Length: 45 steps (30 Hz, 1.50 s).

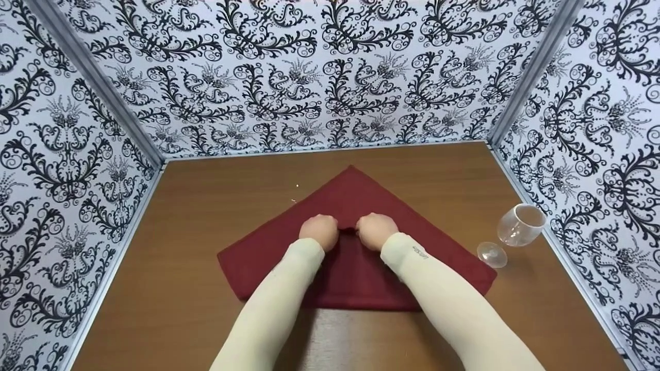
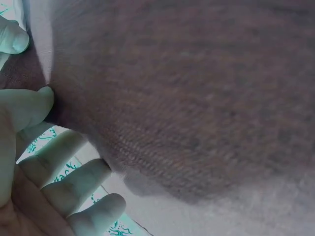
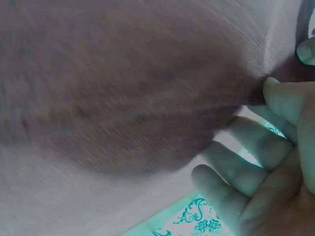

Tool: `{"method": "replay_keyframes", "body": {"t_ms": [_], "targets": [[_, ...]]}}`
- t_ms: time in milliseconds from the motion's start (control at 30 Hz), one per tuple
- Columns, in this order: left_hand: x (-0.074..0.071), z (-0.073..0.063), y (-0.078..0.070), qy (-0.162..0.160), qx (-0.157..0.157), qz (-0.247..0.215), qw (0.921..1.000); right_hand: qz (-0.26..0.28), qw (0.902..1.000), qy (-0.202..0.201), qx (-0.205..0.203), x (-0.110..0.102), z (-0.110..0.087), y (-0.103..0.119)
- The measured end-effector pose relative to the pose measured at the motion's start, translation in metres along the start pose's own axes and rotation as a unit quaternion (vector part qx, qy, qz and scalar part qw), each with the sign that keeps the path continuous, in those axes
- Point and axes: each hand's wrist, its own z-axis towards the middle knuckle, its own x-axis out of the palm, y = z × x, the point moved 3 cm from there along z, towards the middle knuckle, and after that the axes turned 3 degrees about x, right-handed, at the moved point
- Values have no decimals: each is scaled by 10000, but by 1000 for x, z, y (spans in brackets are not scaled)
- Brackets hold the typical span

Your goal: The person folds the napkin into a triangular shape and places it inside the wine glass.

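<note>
A dark red cloth napkin [image 1: 356, 193] lies folded on the wooden table, with one corner pointing toward the back wall. My left hand [image 1: 319, 232] pinches its raised edge between thumb and forefinger near the middle. Close beside it, my right hand [image 1: 377, 232] pinches the same edge the same way. A short stretch of cloth spans the gap between them. In the left wrist view the napkin [image 2: 187, 108] hangs close to the lens, and the other fingers [image 2: 81, 182] are spread below the pinch. The right wrist view shows the napkin [image 3: 133, 98] drooping from the thumb and forefinger.
A clear stemmed glass [image 1: 522, 225] stands at the right, its foot [image 1: 492, 254] beside the napkin's right corner. Patterned wall panels [image 1: 330, 77] close off the wooden table [image 1: 180, 216] at the back and both sides. Small pale specks [image 1: 297, 186] lie behind the napkin.
</note>
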Motion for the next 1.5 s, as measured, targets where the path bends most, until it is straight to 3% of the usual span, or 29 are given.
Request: {"method": "replay_keyframes", "body": {"t_ms": [167,500,667,1500], "targets": [[0,0,1,-18,-89,-205,9997,60,9997,-228,48,-1,1,-3],[1,-3,-2,51,-84,-302,9995,-50,9998,-179,-15,11,-1,-4],[5,-2,-3,175,-120,-279,9994,-119,9997,-223,-51,12,-3,-2],[6,2,-2,60,-103,-103,9999,112,9988,-483,-45,16,0,-5]]}}
